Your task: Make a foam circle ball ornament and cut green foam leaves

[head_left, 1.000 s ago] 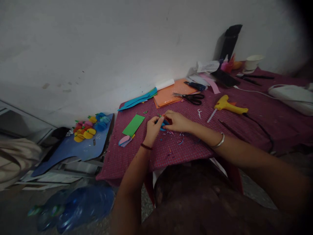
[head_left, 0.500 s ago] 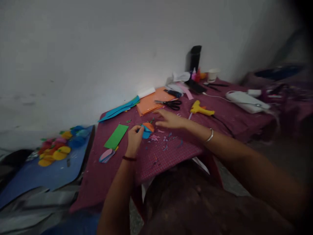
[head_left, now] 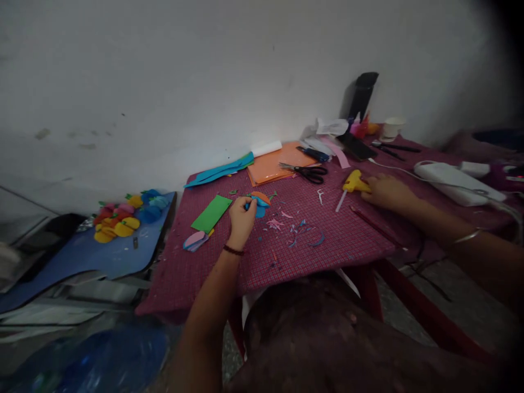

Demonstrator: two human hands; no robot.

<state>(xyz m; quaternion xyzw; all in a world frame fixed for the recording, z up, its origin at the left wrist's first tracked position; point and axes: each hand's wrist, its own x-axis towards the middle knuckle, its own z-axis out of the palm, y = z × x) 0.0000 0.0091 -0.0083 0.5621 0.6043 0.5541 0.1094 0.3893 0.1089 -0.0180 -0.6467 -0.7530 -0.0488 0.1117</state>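
Note:
My left hand (head_left: 241, 221) pinches a blue cut piece (head_left: 258, 210), foam or paper, between thumb and fingers. An orange cut piece (head_left: 261, 196) lies just behind it. On the right, my right hand (head_left: 387, 191) has its fingers round the handle end of a yellow hot glue gun (head_left: 354, 181); the fingertips are partly hidden. A whitish glue stick (head_left: 341, 201) juts from the gun toward me. A green rectangular sheet (head_left: 212, 213) lies left of my left hand, with pink and lilac cut ovals (head_left: 195, 240) below it. Pink and blue scraps (head_left: 280, 224) are scattered between my hands.
Black-handled scissors (head_left: 309, 173) rest by orange sheets (head_left: 270, 166), near blue strips (head_left: 221, 170). A red pencil (head_left: 376, 225) lies before my right hand. A white power strip (head_left: 454, 183) and phone (head_left: 356, 146) are at right. Colourful finished pieces (head_left: 125, 218) sit on a blue board (head_left: 110, 256).
My right hand has moved right, from beside the blue piece to the glue gun. My left hand still holds the blue piece. The view has shifted, uncovering the red pencil.

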